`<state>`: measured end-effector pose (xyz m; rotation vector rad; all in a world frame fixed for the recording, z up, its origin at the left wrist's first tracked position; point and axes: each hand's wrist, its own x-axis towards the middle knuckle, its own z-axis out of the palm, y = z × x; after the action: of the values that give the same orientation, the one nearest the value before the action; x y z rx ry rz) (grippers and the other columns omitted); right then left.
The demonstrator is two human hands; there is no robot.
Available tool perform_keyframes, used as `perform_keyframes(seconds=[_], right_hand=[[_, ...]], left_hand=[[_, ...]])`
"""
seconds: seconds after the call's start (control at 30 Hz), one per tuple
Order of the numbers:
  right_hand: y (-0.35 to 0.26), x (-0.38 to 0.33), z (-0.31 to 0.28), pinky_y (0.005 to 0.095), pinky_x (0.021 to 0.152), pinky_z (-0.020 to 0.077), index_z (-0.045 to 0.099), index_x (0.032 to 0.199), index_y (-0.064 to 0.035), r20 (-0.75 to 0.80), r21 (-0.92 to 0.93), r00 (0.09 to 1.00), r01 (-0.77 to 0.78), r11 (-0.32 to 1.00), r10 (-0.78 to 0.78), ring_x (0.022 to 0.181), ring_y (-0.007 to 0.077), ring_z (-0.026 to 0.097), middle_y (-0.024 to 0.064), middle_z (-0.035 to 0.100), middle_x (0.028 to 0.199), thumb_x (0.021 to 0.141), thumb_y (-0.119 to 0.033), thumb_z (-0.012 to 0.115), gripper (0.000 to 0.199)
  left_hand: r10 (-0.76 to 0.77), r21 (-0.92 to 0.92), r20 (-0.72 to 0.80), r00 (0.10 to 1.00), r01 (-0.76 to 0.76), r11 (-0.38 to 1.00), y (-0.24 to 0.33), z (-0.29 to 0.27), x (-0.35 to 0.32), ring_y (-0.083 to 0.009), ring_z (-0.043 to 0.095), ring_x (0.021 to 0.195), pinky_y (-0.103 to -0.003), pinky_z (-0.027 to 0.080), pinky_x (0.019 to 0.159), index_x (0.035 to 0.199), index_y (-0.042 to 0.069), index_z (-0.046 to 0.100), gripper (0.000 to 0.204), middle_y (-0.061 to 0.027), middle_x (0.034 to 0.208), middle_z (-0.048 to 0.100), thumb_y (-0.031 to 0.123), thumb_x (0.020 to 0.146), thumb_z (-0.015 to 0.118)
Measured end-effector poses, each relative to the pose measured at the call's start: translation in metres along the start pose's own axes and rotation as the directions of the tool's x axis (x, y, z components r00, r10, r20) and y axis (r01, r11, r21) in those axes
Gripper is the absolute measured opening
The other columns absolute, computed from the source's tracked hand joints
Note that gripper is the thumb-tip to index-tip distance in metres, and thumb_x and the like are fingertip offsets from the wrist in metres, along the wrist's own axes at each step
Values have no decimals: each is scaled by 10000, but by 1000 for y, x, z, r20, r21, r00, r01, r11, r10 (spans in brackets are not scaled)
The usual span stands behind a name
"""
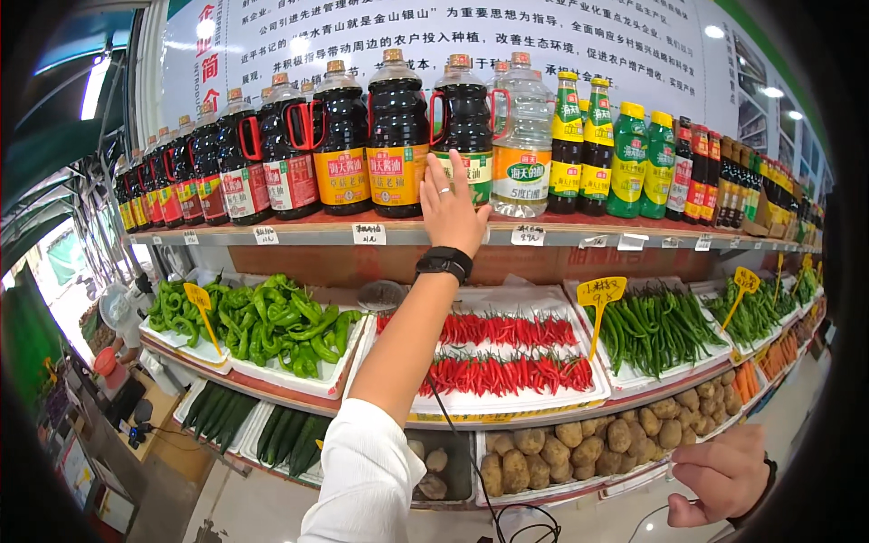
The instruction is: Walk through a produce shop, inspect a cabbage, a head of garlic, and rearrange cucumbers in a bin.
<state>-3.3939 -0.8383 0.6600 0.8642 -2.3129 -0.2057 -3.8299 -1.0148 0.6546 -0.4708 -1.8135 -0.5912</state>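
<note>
While the left hand (450, 210) is raised with fingers (455, 172) spread loosely against a dark sauce bottle (464, 127) on the shelf (317, 232), the right hand (720, 472) is kept curled shut, nothing seen in it.

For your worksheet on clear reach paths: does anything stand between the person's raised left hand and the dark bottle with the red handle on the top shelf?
Nothing visible does. The left hand is already up against the dark bottle, with its fingers overlapping the bottle's label.

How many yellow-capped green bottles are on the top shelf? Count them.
4, side by side right of the clear bottle: first, second, third, fourth; more may hide behind.
</note>
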Motion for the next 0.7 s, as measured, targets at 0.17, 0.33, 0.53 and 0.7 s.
perform_keyframes(seconds=[0.17, 0.33, 0.53, 0.7], right_hand=[[-3, -14, -10, 305, 434, 351, 588, 731, -94, -10, -37, 999, -51, 998, 50, 460, 159, 500, 29, 629, 775, 654, -252, 664, 192], [2, -26, -9, 311, 469, 362, 597, 742, -98, -22, -67, 995, -96, 993, 95, 481, 173, 511, 18, 622, 776, 633, -239, 658, 188], [8, -24, -2, 317, 471, 358, 605, 751, -103, -17, -26, 995, -100, 995, 100, 487, 177, 518, 8, 625, 785, 630, -230, 655, 182], [9, -18, -4, 303, 463, 375, 615, 767, -115, -5, -68, 1000, -12, 998, 12, 518, 164, 545, -2, 628, 790, 641, -234, 667, 181]], left_hand=[[19, 73, -13, 1000, -18, 997, -9, -19, 0, -433, 174, 1368, -538, 125, 1106, 1471, 68, 146, 1057, -281, 1487, 138, 388, 679, 768], [-129, 167, -50, 990, 136, 977, -28, -18, 2, -468, 66, 1387, -579, 138, 1090, 1459, 21, 181, 899, -278, 1511, 53, 498, 815, 588], [-90, 148, -60, 994, 98, 984, -47, -21, -1, -490, 132, 1364, -557, 193, 1089, 1422, -21, 272, 695, -261, 1510, 112, 382, 896, 482], [-24, 172, -113, 993, 43, 984, -41, -15, 1, -489, 160, 1354, -524, 201, 1098, 1410, -21, 300, 663, -272, 1501, 134, 344, 891, 495]])
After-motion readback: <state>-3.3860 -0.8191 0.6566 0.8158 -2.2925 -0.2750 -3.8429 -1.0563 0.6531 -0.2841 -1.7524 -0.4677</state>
